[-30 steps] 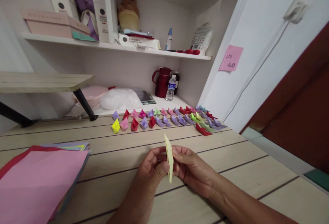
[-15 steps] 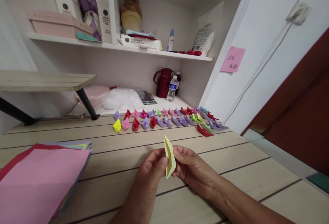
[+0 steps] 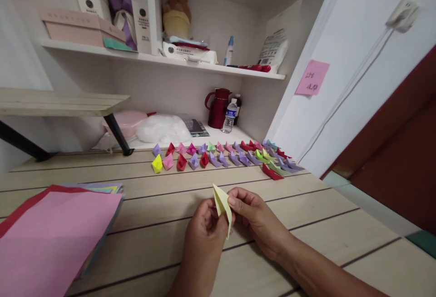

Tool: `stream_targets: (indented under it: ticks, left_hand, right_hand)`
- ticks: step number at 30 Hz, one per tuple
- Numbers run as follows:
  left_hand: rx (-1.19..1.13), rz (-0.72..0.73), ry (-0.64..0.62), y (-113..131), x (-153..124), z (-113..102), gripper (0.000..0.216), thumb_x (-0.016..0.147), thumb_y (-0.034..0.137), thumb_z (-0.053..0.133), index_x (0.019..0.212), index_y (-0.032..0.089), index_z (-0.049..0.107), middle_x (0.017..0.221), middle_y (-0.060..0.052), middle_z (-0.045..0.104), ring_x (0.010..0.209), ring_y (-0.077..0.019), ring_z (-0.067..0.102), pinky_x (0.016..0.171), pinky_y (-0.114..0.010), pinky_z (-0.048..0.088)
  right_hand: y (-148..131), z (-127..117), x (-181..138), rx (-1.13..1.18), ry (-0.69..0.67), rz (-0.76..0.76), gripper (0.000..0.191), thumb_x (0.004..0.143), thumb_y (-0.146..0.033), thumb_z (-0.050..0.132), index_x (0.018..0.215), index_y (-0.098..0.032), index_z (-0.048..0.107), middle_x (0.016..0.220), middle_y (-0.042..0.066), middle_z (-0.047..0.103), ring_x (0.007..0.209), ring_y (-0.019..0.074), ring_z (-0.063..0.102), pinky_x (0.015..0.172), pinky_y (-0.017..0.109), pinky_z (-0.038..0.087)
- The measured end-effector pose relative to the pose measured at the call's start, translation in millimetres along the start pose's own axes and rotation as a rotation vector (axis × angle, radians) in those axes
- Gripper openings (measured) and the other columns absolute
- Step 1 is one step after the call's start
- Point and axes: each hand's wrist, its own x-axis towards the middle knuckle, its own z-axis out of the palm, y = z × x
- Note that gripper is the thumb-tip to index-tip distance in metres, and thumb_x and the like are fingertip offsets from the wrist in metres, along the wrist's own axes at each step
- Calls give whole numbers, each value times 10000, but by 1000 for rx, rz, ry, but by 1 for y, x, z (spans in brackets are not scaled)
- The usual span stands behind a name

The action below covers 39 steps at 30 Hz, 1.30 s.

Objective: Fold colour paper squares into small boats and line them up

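Both hands pinch a small folded piece of pale yellow paper (image 3: 222, 204) just above the wooden table (image 3: 170, 238). My left hand (image 3: 206, 231) grips its lower left side with thumb and fingers closed. My right hand (image 3: 254, 217) pinches its right edge. Beyond them, two rows of small folded paper boats (image 3: 218, 157) in yellow, pink, red, purple and green stand on the table.
A stack of coloured paper sheets (image 3: 51, 233), pink on top, lies at the left front. A raised wooden shelf board (image 3: 61, 102) on black legs juts in at the left. Behind stand a dark red jug (image 3: 217, 108), a water bottle (image 3: 228, 116) and a white shelf with boxes.
The yellow paper has turned from edge-on and upright to tilted, showing a folded flap. My hands have shifted slightly up and closer together.
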Motion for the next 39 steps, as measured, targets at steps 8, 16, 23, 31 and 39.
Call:
stream_targets:
  ticks: [8, 16, 23, 31, 39]
  left_hand:
    - [130, 25, 69, 0, -2, -8, 131, 755, 314, 636, 746, 190, 595, 662, 6, 626, 611, -128, 526, 587, -230, 432]
    - [198, 60, 232, -7, 1, -16, 86, 671, 244, 662, 664, 209, 584, 568, 46, 563, 559, -122, 511, 540, -209, 379]
    - [248, 71, 363, 6, -1, -22, 119, 686, 249, 639, 619, 221, 544, 519, 74, 498, 536, -108, 465, 520, -203, 329]
    - [243, 71, 377, 10, 0, -23, 114, 664, 217, 603, 619, 239, 501, 525, 76, 487, 557, -128, 488, 553, -222, 361]
    - [298, 59, 300, 7, 0, -21, 112, 684, 228, 611, 653, 240, 504, 554, 74, 530, 571, -132, 512, 587, -233, 406]
  right_hand:
    - [-3, -1, 1, -262, 15, -15, 352, 736, -469, 775, 742, -149, 631, 546, -31, 560, 521, 91, 463, 550, 218, 343]
    - [1, 4, -5, -320, 135, -210, 314, 857, -487, 657, 972, -215, 547, 700, -69, 429, 529, 77, 374, 487, 207, 293]
    - [-4, 13, -29, -639, 99, -384, 267, 945, -447, 539, 821, -215, 491, 720, -29, 456, 661, 127, 415, 594, 248, 351]
    - [-4, 18, -31, -759, 28, -450, 137, 897, -334, 619, 842, -215, 580, 726, -5, 577, 674, 145, 526, 626, 265, 420]
    - [7, 14, -7, -352, -69, -232, 315, 821, -383, 719, 1042, -193, 598, 927, 39, 617, 864, 176, 573, 795, 308, 469]
